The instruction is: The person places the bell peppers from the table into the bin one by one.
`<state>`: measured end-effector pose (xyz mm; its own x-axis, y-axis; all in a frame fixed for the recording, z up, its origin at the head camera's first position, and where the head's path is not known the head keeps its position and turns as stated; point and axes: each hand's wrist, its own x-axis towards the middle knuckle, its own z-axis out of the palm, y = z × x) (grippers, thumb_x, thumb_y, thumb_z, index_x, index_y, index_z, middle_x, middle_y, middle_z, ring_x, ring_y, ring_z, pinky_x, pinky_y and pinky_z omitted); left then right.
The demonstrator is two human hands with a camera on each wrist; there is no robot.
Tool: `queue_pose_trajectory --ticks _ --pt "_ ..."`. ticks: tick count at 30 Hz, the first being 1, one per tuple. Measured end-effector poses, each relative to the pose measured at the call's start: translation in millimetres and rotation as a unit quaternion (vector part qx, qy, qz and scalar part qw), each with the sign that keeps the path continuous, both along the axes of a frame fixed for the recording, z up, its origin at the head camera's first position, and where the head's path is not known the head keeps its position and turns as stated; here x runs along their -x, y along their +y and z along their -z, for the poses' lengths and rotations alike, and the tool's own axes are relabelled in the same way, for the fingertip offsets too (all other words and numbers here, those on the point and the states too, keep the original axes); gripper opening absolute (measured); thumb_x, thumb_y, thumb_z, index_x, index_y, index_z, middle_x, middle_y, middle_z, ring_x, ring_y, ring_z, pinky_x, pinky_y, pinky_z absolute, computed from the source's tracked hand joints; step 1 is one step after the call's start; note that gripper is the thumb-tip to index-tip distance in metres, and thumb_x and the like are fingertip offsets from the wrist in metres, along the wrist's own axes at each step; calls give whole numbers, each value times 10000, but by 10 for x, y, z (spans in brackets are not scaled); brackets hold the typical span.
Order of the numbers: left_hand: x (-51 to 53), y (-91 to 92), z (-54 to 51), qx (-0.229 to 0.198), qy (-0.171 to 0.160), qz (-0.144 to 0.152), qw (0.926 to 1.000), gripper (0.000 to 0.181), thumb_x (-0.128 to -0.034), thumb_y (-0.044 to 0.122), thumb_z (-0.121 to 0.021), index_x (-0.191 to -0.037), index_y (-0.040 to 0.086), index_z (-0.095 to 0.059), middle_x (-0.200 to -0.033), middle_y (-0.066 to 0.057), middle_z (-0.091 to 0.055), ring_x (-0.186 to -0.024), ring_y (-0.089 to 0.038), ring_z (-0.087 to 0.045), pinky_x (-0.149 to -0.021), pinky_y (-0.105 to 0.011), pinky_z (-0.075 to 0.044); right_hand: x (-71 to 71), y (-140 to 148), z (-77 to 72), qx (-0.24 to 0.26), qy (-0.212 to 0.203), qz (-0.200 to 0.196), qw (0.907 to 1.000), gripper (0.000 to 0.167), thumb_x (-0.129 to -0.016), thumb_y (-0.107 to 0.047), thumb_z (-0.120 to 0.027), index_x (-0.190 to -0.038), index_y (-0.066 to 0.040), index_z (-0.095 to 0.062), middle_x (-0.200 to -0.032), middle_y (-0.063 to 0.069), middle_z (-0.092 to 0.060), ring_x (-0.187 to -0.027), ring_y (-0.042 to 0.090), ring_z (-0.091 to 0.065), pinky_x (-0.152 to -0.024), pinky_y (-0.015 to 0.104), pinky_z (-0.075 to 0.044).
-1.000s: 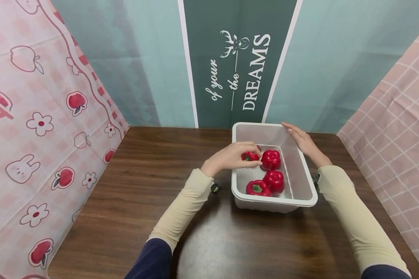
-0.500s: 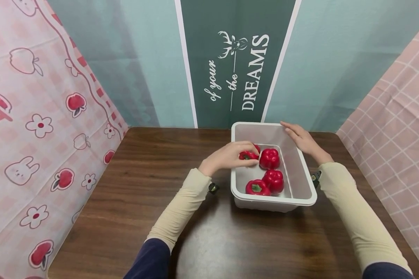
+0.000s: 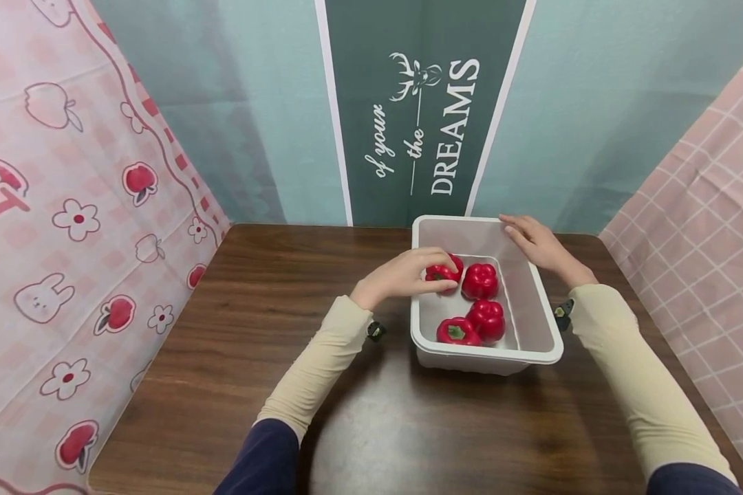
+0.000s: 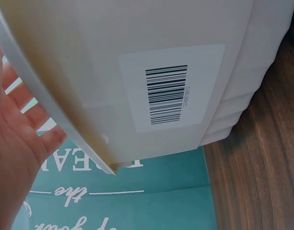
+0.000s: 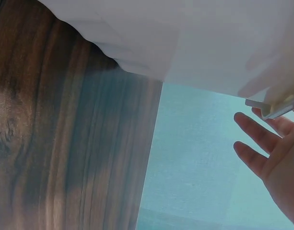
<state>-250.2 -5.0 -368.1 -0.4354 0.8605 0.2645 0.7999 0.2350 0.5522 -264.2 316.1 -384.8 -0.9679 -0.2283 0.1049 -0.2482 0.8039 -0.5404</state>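
In the head view a white plastic tub [image 3: 486, 355] stands on the table with several red bell peppers inside. My left hand [image 3: 408, 275] reaches over the tub's left rim, its fingers arched loosely around the back-left bell pepper [image 3: 444, 273], which sits on the tub floor. Beside it stands another bell pepper [image 3: 479, 281]. Two more, a bell pepper [image 3: 486, 320] and one with its green stem end up [image 3: 458, 331], lie at the front. My right hand [image 3: 540, 246] rests against the tub's back-right rim; its fingers [image 5: 257, 132] look fairly straight in the right wrist view.
The tub's side carries a barcode label [image 4: 168, 91] in the left wrist view. Brown wooden tabletop [image 3: 254, 344] surrounds the tub. A teal and green cloth [image 3: 272, 124] hangs behind, with pink printed cloths [image 3: 68, 275] at the sides.
My left hand has drawn slightly to the left, uncovering more of the back-left bell pepper, which stays in place. My right hand keeps to the back-right rim, shifting little.
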Motion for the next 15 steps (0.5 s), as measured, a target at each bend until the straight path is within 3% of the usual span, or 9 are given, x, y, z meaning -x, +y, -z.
queue_pose_trajectory --ticks 15 --pt "69 -63 5 -89 420 5 9991 363 -835 427 -635 -1113 195 -612 -1123 19 -594 -1040 -9 -490 -919 -169 -418 -26 -17 -53 -87 68 -28 9999 475 -984 -331 -405 -1401 -104 -392 -1386 221 -381 -1274 432 -333 -963 677 -272"
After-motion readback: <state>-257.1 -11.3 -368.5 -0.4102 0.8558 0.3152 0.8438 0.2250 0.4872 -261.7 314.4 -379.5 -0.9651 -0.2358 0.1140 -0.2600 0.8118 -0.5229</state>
